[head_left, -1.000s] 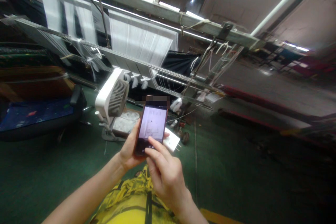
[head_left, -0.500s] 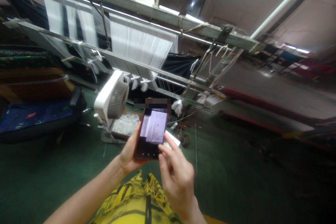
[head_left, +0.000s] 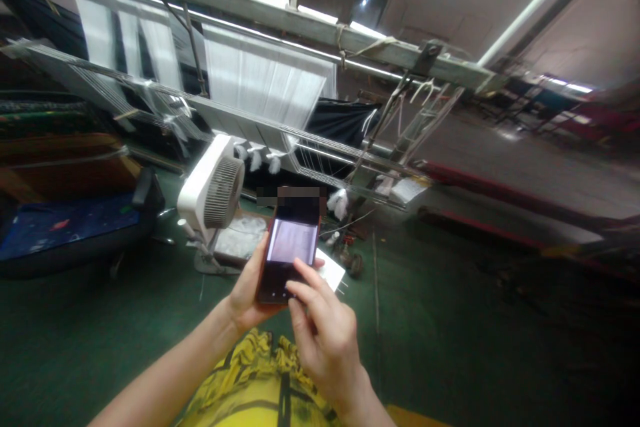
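A smartphone (head_left: pixel 291 243) in a reddish-brown case is held upright in my left hand (head_left: pixel 249 290), which wraps its lower left side. A pale picture fills the middle of its lit screen, with black above and below. My right hand (head_left: pixel 327 323) is over the lower right of the phone, fingers apart and partly bent. Its index fingertip is at the lower edge of the picture; whether it touches the glass I cannot tell. Nothing shows in that hand.
Ahead stands a frame with white threads (head_left: pixel 265 73) and a long beam (head_left: pixel 240 8). A white fan (head_left: pixel 213 183) is on the green floor (head_left: pixel 165 320), left of the phone. Further left is a chair with a blue seat (head_left: pixel 65 223). A white sheet (head_left: pixel 331 270) lies beyond my right hand.
My right hand has shifted left across the screen. The picture on the phone has become smaller and wider, with more black around it. My left hand keeps its hold.
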### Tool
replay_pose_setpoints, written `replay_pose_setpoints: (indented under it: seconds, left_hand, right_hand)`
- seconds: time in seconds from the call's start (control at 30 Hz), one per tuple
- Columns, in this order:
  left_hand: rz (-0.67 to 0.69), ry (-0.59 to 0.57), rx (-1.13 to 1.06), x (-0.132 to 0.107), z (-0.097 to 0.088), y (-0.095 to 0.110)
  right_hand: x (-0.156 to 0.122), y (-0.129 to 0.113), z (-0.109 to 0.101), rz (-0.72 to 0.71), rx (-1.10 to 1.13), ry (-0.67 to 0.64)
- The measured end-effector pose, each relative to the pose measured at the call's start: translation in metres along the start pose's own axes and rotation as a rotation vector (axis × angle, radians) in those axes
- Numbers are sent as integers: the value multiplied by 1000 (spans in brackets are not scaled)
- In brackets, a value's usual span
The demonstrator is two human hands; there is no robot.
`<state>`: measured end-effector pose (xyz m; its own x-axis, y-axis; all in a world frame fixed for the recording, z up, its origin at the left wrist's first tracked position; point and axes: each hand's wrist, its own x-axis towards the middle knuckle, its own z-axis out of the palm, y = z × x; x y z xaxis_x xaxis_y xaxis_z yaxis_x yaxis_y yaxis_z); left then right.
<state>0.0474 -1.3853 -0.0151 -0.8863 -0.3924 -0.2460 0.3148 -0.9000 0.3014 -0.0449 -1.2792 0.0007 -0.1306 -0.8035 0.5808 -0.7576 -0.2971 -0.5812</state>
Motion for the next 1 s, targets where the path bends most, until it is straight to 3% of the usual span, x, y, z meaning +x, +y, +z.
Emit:
replay_pose_setpoints:
  seconds: [0.43,1.0]
  left_hand:
    - [8,44,20,-2,3,2]
    - [12,16,4,0,2,2]
  right_hand:
    - [3,0,3,10,12,-27]
    - [4,1,3,23,4,-16]
